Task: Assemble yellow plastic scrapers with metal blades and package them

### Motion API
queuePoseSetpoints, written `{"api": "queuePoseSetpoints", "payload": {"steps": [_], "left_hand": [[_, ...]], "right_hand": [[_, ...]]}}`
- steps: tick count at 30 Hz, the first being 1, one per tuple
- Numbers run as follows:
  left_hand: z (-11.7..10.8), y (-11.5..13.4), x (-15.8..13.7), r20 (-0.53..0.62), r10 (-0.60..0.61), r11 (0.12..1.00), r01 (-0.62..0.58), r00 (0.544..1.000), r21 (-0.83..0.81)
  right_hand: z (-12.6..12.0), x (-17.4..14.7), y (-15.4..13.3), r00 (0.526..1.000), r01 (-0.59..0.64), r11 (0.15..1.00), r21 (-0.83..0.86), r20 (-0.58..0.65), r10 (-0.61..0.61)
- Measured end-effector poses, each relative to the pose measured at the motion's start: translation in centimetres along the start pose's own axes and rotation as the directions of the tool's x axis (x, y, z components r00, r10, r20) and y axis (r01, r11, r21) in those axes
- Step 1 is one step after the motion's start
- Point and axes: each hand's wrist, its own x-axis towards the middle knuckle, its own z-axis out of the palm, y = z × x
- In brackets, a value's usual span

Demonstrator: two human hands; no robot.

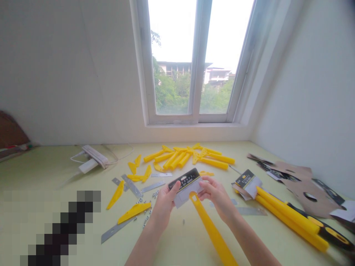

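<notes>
Between both hands is a cardboard packaging sleeve [185, 183], black along its top and white below. My left hand [166, 201] closes on its left side, thumb on the front. My right hand [215, 192] pinches its right edge. A yellow scraper handle [210, 229] with a hole in its end meets the sleeve's lower edge and runs down toward me out of view. Whether a blade sits inside the sleeve is hidden. Left of my hands lie a yellow blade holder [135, 213], a metal blade [115, 232] and several small screws [146, 218].
Yellow handles [177, 159] are heaped below the window. At right lie yellow-handled scrapers [291, 218] with a sleeve, a black-and-yellow screwdriver [332, 234] and flat cardboard sleeves [296, 181]. A white power strip [95, 157] rests at back left. The lower-left corner is pixelated.
</notes>
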Motion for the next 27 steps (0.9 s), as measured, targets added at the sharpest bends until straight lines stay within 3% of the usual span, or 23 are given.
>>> {"api": "queuePoseSetpoints", "payload": {"steps": [11, 17, 19, 23, 27], "left_hand": [[-0.2, -0.5, 0.0, -0.021, 0.024, 0.986, -0.02, 0.999, 0.168], [-0.1, -0.8, 0.5, -0.088, -0.024, 0.971, 0.044, 0.996, 0.237], [-0.4, -1.0, 0.5, -0.104, 0.016, 0.96, 0.014, 0.994, 0.279], [-0.7, -1.2, 0.3, -0.151, 0.153, 0.892, -0.071, 0.977, 0.445], [-0.8, -1.4, 0.2, -0.152, 0.214, 0.828, -0.096, 0.965, 0.553]], "right_hand": [[0.5, -0.2, 0.4, 0.998, 0.043, 0.997, -0.059, 0.056, -0.04], [-0.1, 0.1, 0.6, 0.999, -0.005, 0.999, 0.034, 0.042, 0.004], [-0.4, 0.2, 0.0, 1.0, -0.012, 0.995, 0.095, 0.009, 0.012], [-2.7, 0.1, -2.6, 0.996, 0.069, 0.98, 0.187, -0.062, -0.058], [-8.1, 0.2, -6.7, 0.964, 0.179, 0.982, 0.06, -0.21, -0.163]]}}
